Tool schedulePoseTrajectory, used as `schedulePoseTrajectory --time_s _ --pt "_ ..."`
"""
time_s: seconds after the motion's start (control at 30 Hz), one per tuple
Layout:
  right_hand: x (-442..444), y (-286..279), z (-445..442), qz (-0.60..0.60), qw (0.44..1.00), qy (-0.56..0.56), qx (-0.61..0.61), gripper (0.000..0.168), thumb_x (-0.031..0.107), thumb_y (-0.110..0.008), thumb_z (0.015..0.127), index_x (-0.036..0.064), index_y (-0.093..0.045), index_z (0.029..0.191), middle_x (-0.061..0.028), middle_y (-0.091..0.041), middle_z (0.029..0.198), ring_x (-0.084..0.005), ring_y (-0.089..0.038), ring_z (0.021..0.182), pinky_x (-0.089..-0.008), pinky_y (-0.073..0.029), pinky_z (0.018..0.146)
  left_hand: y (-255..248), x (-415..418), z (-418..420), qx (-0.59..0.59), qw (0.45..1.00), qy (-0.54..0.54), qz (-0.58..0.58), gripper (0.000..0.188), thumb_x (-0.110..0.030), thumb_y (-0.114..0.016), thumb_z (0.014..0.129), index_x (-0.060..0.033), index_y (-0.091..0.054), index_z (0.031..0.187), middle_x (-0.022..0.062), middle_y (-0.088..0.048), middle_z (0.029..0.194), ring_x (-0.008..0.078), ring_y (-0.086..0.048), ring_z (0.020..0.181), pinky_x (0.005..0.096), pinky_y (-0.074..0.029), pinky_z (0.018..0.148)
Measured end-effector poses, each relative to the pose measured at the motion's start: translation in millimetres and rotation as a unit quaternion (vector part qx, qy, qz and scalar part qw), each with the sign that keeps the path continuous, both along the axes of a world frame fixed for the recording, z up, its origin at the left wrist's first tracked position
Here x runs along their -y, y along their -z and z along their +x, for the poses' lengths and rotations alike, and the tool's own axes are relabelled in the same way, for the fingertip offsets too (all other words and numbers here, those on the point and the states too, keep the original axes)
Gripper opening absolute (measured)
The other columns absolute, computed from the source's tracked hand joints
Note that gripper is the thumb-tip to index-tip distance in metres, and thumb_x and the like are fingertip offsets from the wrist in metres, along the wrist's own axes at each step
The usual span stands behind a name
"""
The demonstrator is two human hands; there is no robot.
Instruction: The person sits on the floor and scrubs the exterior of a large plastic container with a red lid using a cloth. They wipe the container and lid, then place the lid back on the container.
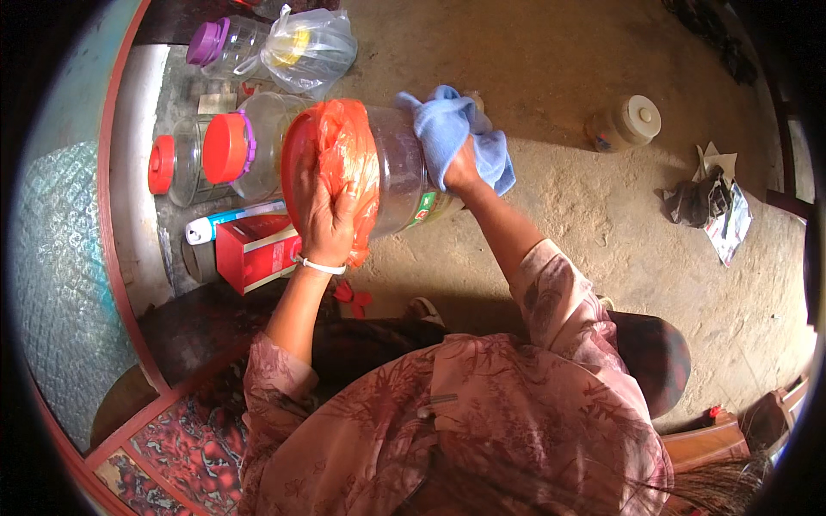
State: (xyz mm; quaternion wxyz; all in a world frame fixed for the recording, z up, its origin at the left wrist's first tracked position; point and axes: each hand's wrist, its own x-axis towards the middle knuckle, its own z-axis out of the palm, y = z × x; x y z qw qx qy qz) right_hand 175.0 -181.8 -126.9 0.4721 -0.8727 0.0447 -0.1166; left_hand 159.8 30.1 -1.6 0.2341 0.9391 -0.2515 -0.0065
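Observation:
A large clear plastic jar (400,161) lies tilted before me, its red lid end to the left with a red plastic bag (348,161) bunched around it. My left hand (326,216) presses on the lid and bag, fingers spread over them; a white band circles that wrist. At the jar's other end, my right hand (461,166) has a blue cloth (445,126) in its grasp, laid against the jar. The cloth hides most of those fingers. A green and red label shows on the jar's side, near its lower edge.
Jars with red lids (224,148) stand left, beside a red box (258,255) and a blue-white tube-like container (232,219). Farther up are a purple-lidded jar (235,45) and a clear bag (313,51). A white-lidded jar (619,126) and crumpled paper (726,213) lie right.

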Motion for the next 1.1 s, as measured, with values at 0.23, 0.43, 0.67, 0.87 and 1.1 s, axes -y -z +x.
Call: schedulePoseTrajectory --time_s 0.23,0.43,0.67,0.87,1.1 --pt "-94 73 -114 0.435 0.87 0.233 0.016 0.067 0.022 -0.063 0.091 -0.001 -0.029 0.143 -0.0137 -0.042 0.141 -0.0245 -0.039 0.132 -0.0401 -0.026 0.113 3 11 5 0.027 0.999 0.006 0.028 0.069 -0.039 -0.054 0.095 0.0004 -0.032 0.147 0.0262 -0.025 0.154 0.0435 -0.025 0.14 0.0493 -0.019 0.116" --pt "-66 96 -72 0.371 0.918 0.098 0.097 0.049 0.033 -0.047 0.094 0.008 -0.043 0.137 -0.0135 -0.049 0.138 -0.0338 -0.043 0.129 -0.0464 -0.029 0.109 -6 13 0 0.03 0.999 0.012 0.041 0.067 -0.039 -0.053 0.096 -0.0003 -0.033 0.147 0.0267 -0.025 0.153 0.0439 -0.025 0.141 0.049 -0.019 0.116" --pt "-37 2 -26 0.192 0.972 0.082 0.106 0.024 0.021 -0.055 0.086 0.002 -0.063 0.097 -0.0202 -0.064 0.104 -0.0363 -0.057 0.101 -0.0465 -0.041 0.092 3 10 2 0.031 0.999 0.003 0.024 0.063 -0.037 -0.051 0.096 -0.0028 -0.036 0.146 0.0266 -0.027 0.152 0.0442 -0.026 0.14 0.0492 -0.021 0.115" --pt "-73 -13 -59 0.0 0.997 0.027 0.073 0.058 0.041 -0.06 0.083 0.0 -0.054 0.123 -0.0237 -0.051 0.134 -0.0412 -0.044 0.125 -0.0511 -0.025 0.111 -5 8 3 0.003 0.999 0.021 0.024 0.06 -0.033 -0.051 0.097 -0.0017 -0.036 0.145 0.0252 -0.027 0.152 0.0425 -0.028 0.139 0.0483 -0.021 0.115" --pt "-5 70 -27 0.214 0.958 0.186 -0.047 0.054 0.043 -0.048 0.093 0.003 -0.055 0.129 -0.022 -0.059 0.127 -0.0383 -0.055 0.118 -0.043 -0.042 0.1 -5 15 4 0.011 1.0 0.019 0.01 0.063 -0.037 -0.051 0.097 -0.0002 -0.035 0.145 0.0255 -0.026 0.153 0.0427 -0.025 0.141 0.0482 -0.02 0.116"
